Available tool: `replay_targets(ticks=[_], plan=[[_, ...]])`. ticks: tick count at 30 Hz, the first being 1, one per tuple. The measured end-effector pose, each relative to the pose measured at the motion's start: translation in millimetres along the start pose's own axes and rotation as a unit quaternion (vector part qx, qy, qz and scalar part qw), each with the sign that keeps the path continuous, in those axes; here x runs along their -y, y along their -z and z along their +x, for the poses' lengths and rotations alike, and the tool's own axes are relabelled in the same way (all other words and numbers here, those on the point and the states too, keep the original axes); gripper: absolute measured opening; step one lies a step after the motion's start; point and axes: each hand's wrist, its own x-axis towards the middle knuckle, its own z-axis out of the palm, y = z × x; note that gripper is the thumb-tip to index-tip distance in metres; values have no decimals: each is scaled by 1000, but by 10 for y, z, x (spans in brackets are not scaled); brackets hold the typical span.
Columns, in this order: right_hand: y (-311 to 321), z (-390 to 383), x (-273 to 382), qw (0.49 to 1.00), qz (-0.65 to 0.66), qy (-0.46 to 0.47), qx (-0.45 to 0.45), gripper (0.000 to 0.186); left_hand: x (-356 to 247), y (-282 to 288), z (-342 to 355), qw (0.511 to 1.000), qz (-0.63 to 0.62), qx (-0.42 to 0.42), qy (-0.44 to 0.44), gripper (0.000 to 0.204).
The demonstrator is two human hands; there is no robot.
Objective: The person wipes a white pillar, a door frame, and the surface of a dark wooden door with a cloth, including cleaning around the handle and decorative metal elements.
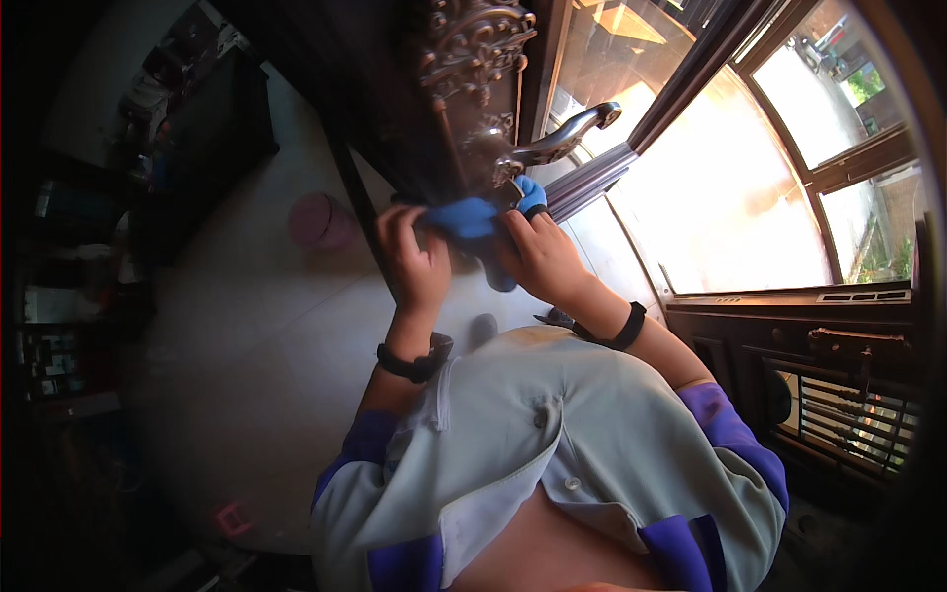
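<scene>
A blue cloth, blurred by motion, stretches between my two hands just below an ornate dark metal door handle. My left hand is closed on the cloth's left end. My right hand is closed on its right part, and a blue end pokes up past the fingers beside the lower part of the handle plate. The plate is carved with scrolls and fixed to a dark door. Whether the cloth touches the plate is hard to tell through the blur.
A pink bucket stands on the pale tiled floor to the left. Lower left lies a small pink object. Dark furniture lines the far left. At right, a bright framed window rises above dark panelling.
</scene>
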Motion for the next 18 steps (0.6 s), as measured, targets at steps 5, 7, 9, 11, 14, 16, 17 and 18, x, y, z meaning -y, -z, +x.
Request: replay_targets(ticks=[5,7,9,11,14,16,17,18], plan=[[-400,53,91,994,-95,-38,-27,30,187,-164,240,999,-28,-36,-8,30],[-485,26,96,990,-138,-9,6,25,278,-315,87,997,-74,19,32,30],[-605,-107,132,984,-166,-25,63,10,353,-397,-180,977,-133,104,127,29],[-553,-190,190,989,-112,-80,61,21,390,-333,-372,964,-167,159,129,27],[-251,-262,240,979,-105,-165,-60,30,236,-123,-295,976,-176,117,-51,25],[-95,-172,167,972,-93,-150,-155,30,60,-24,-78,973,-179,93,-115,26],[-67,-96,128,971,-100,-148,-162,31,15,-38,5,970,-184,98,-127,26],[-48,-27,96,969,-106,-147,-167,31,-28,-60,72,964,-188,89,-167,27]])
